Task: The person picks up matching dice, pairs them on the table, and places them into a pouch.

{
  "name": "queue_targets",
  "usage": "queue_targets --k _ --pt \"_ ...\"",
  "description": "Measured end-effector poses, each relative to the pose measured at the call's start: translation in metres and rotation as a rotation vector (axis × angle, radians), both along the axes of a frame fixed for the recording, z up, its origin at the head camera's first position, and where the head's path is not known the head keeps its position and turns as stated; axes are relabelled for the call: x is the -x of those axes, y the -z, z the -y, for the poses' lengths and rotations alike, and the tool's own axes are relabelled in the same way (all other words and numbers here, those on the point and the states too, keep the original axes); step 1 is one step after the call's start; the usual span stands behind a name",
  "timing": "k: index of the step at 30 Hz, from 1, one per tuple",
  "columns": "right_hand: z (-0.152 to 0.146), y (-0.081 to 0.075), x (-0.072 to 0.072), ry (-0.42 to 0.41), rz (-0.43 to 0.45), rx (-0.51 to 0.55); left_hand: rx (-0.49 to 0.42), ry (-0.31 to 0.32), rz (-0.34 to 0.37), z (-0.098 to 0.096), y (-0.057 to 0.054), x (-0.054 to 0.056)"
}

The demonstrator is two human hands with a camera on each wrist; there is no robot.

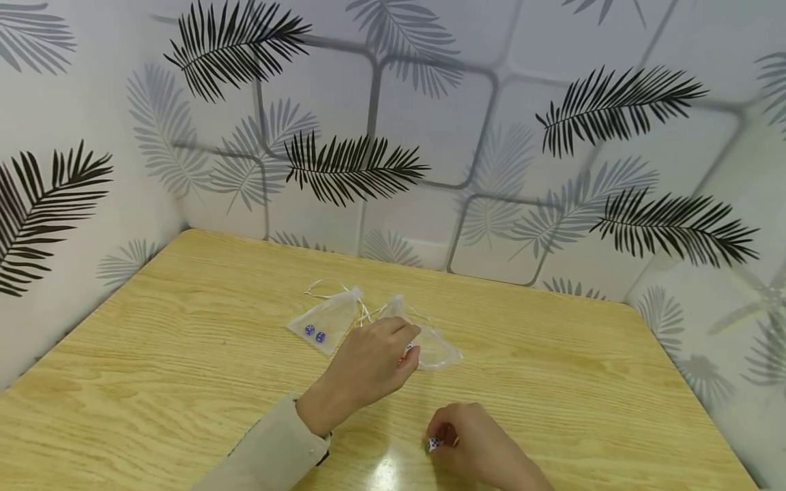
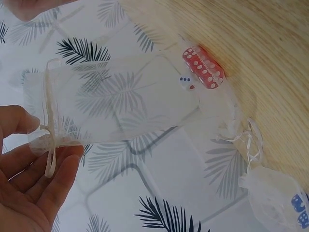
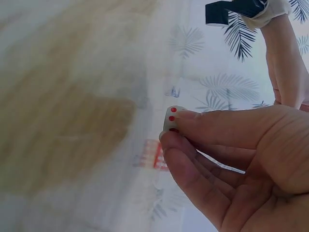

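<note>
My left hand [image 1: 371, 361] holds a sheer white drawstring bag [image 2: 111, 106] near its ribbon end, with thumb and fingers on either side of the mesh. At the bag's far end, the left wrist view shows a white die [image 2: 186, 83] with blue and red dots. Red dice [image 2: 203, 66] with white dots lie beside it, seen through mesh. In the head view this hand mostly covers them. Close to the table's near side, my right hand [image 1: 485, 443] pinches a white die [image 3: 172, 118] between thumb and fingertips; red dots show on one face.
Left of my left hand, another sheer drawstring bag [image 1: 338, 314] lies flat with blue dice [image 1: 315, 333] inside. Its white cord [image 1: 325, 281] loops behind it. The wood-grain table [image 1: 184, 327] ends at a leaf-patterned wall [image 1: 430, 123] at the back.
</note>
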State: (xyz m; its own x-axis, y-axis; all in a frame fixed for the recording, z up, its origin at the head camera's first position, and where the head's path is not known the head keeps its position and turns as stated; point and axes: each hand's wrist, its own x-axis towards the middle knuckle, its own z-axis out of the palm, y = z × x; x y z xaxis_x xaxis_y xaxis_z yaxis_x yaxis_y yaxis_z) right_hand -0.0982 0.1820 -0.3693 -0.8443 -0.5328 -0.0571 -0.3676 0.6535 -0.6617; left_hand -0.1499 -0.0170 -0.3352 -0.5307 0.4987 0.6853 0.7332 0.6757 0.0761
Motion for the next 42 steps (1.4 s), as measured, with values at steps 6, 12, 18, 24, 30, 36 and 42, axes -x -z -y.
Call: queue_targets --k 6,12,18,24,30,36,42 --pt "-0.002 -0.014 0.003 0.021 -0.066 -0.004 0.005 -0.005 -0.009 0.000 0.000 0.000" --pt "-0.004 -0.029 0.006 0.046 -0.126 -0.005 0.001 -0.008 -0.011 0.001 -0.001 0.000" --pt "-0.004 -0.042 0.006 0.061 -0.196 -0.012 0.001 -0.004 -0.014 0.001 -0.001 0.000" --pt "-0.004 -0.055 0.007 0.067 -0.251 0.015 0.005 -0.006 -0.021 0.001 -0.001 0.000" --pt "-0.003 -0.067 0.009 0.079 -0.344 0.037 0.016 -0.008 -0.025 0.000 0.000 0.001" --pt "0.000 -0.077 0.012 0.097 -0.431 0.064 0.014 -0.001 -0.010 0.000 0.001 0.001" --pt "0.007 -0.080 0.020 0.143 -0.500 0.077 0.012 -0.004 0.005 0.000 0.000 0.001"
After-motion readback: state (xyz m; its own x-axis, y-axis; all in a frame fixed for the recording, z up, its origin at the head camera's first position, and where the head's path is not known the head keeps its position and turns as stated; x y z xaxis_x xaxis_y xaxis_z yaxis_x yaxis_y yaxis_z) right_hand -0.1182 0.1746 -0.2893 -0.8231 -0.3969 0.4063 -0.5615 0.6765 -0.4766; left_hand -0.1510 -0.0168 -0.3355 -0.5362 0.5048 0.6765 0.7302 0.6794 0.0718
